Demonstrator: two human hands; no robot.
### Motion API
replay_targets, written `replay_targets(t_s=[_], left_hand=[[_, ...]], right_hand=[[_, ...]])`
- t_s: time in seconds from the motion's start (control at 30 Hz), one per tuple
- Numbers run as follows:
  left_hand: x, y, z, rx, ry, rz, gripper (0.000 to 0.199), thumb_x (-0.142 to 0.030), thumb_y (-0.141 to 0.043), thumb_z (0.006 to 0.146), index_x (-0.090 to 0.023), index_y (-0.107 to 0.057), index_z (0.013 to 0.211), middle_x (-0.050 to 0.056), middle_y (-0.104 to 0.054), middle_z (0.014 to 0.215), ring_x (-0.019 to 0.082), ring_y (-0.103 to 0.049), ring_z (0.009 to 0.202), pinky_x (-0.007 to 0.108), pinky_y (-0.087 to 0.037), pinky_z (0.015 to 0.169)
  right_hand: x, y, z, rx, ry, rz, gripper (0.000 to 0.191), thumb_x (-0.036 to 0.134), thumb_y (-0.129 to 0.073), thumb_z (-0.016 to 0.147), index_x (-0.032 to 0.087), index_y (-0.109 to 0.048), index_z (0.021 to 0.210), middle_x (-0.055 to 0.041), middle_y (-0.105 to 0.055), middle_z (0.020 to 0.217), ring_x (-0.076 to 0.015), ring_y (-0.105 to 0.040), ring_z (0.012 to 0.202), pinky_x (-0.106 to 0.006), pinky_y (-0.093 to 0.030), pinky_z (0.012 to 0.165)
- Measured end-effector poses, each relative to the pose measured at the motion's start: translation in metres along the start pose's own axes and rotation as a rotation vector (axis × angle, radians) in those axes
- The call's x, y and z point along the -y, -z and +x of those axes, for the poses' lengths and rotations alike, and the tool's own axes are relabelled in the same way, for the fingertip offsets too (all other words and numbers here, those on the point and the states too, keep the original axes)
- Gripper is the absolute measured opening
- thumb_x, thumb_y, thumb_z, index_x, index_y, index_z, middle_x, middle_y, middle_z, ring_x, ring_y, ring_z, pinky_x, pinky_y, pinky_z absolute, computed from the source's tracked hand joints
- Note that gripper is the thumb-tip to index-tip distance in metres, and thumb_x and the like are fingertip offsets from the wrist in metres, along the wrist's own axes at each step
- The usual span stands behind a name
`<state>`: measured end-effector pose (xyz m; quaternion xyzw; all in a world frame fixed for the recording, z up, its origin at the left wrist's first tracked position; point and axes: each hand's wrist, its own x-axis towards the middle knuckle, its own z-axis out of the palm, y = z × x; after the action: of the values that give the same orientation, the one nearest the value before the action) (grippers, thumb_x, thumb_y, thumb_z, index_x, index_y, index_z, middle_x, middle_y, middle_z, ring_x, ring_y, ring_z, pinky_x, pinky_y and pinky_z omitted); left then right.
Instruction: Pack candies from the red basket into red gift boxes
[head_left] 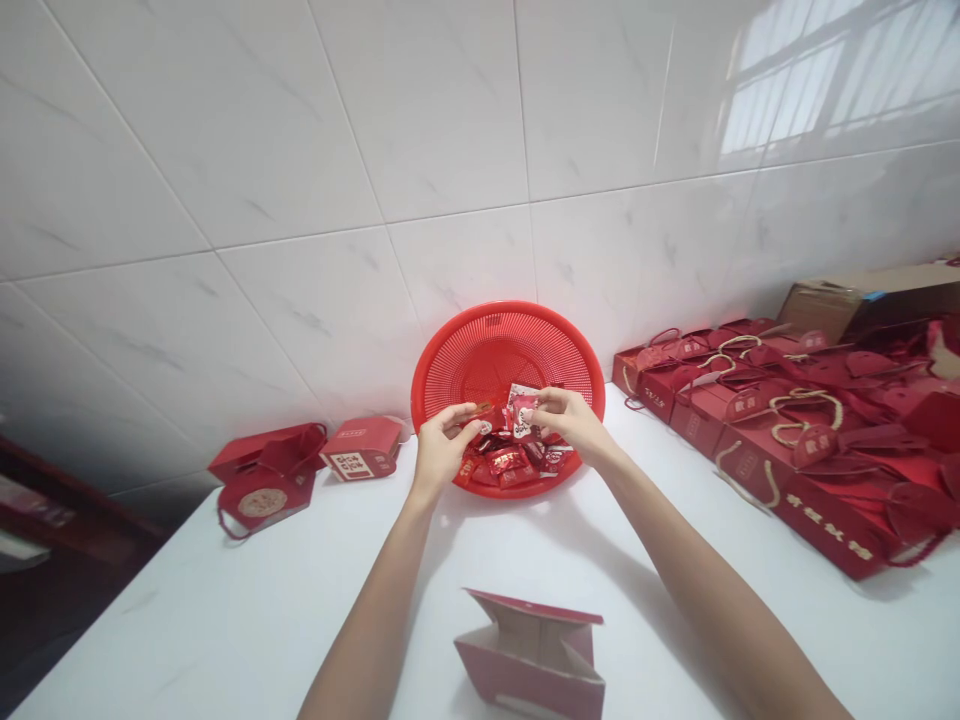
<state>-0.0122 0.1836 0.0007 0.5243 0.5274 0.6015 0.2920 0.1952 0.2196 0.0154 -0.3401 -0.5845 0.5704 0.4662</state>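
Note:
Both of my hands are over a red plastic basket (510, 318) that leans against the wall with wrapped candies (508, 462) heaped in its lower part. My right hand (571, 422) pinches a red-and-white candy packet (525, 418) between thumb and fingers. At the basket's left side, my left hand (445, 445) has thumb and fingers closed near a small red-and-gold wrapped candy (486, 412), which it seems to grip. Between my forearms an open red paper box (529, 660) stands on the table, its top gaping and its pale inside showing.
Two red gift boxes, one with a cord (262, 490) and one with a cream label (364, 448), sit at the left. Rows of red boxes with rope handles (780, 430) fill the right side, a cardboard carton (832, 305) behind them. A tiled wall (450, 120) backs the white table (225, 620).

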Motion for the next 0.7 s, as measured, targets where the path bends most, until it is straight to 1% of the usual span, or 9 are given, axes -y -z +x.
replay_targets(t_s=[0.13, 0.27, 0.33, 0.4, 0.47, 0.53, 0.6, 0.7], left_hand=[[-0.006, -0.001, -0.003, 0.0, -0.009, -0.042, 0.042, -0.038, -0.081, 0.064, -0.014, -0.075, 0.097, 0.011, -0.079, 0.101, 0.026, -0.074, 0.094, 0.042, -0.058, 0.092], [-0.006, -0.001, -0.004, 0.002, -0.113, -0.01, 0.034, -0.038, -0.077, 0.069, -0.014, -0.076, 0.093, 0.01, -0.078, 0.096, 0.024, -0.074, 0.092, 0.04, -0.059, 0.089], [-0.006, 0.0, -0.004, 0.01, -0.221, 0.073, 0.025, -0.035, -0.073, 0.074, -0.016, -0.077, 0.089, 0.009, -0.078, 0.096, 0.023, -0.073, 0.093, 0.039, -0.058, 0.09], [-0.005, 0.002, -0.004, 0.006, -0.353, 0.204, 0.017, -0.031, -0.068, 0.08, -0.019, -0.077, 0.086, 0.008, -0.076, 0.099, 0.022, -0.071, 0.097, 0.038, -0.056, 0.094], [-0.005, 0.005, -0.003, -0.002, -0.454, 0.332, 0.015, -0.03, -0.065, 0.084, -0.022, -0.078, 0.086, 0.006, -0.074, 0.105, 0.021, -0.069, 0.102, 0.038, -0.054, 0.097], [-0.005, 0.01, -0.002, -0.003, -0.504, 0.424, 0.016, -0.031, -0.064, 0.086, -0.024, -0.078, 0.086, 0.006, -0.071, 0.109, 0.021, -0.068, 0.104, 0.037, -0.054, 0.097], [-0.003, 0.015, 0.001, -0.017, -0.527, 0.498, 0.016, -0.031, -0.064, 0.086, -0.024, -0.078, 0.085, 0.006, -0.069, 0.109, 0.021, -0.067, 0.103, 0.038, -0.054, 0.096], [-0.001, 0.021, 0.004, -0.042, -0.513, 0.607, 0.016, -0.028, -0.063, 0.086, -0.025, -0.079, 0.083, 0.006, -0.067, 0.108, 0.022, -0.067, 0.101, 0.039, -0.053, 0.097]], right_hand=[[-0.002, -0.001, 0.001, 0.011, -0.034, 0.02, 0.02, 0.027, -0.08, 0.066, 0.018, -0.07, 0.081, -0.0021, -0.07, 0.071, -0.0124, -0.057, 0.058, -0.024, -0.045, 0.051], [-0.004, -0.003, 0.002, 0.004, -0.051, 0.07, 0.018, 0.025, -0.079, 0.067, 0.019, -0.067, 0.079, -0.0011, -0.07, 0.074, -0.0132, -0.061, 0.064, -0.022, -0.048, 0.051], [-0.003, -0.003, 0.001, -0.001, -0.061, 0.086, 0.019, 0.025, -0.078, 0.067, 0.019, -0.065, 0.079, -0.0007, -0.069, 0.074, -0.0136, -0.062, 0.065, -0.022, -0.051, 0.052], [-0.003, -0.004, 0.001, 0.0, -0.077, 0.104, 0.02, 0.025, -0.078, 0.067, 0.019, -0.063, 0.08, -0.0006, -0.068, 0.074, -0.0146, -0.063, 0.066, -0.024, -0.055, 0.053], [-0.003, -0.003, 0.001, 0.004, -0.094, 0.115, 0.022, 0.025, -0.077, 0.067, 0.019, -0.062, 0.082, -0.0008, -0.068, 0.074, -0.0155, -0.064, 0.067, -0.026, -0.057, 0.053], [-0.004, -0.002, 0.002, 0.0, -0.098, 0.106, 0.022, 0.026, -0.078, 0.067, 0.019, -0.062, 0.082, -0.0005, -0.068, 0.073, -0.0155, -0.065, 0.066, -0.026, -0.057, 0.053], [-0.005, 0.0, 0.003, -0.008, -0.088, 0.092, 0.023, 0.027, -0.079, 0.067, 0.019, -0.062, 0.08, 0.0008, -0.065, 0.07, -0.0148, -0.064, 0.066, -0.025, -0.057, 0.053], [-0.006, 0.003, 0.004, -0.017, -0.076, 0.092, 0.024, 0.028, -0.08, 0.065, 0.019, -0.062, 0.079, 0.0028, -0.061, 0.067, -0.0142, -0.063, 0.065, -0.025, -0.058, 0.054]])
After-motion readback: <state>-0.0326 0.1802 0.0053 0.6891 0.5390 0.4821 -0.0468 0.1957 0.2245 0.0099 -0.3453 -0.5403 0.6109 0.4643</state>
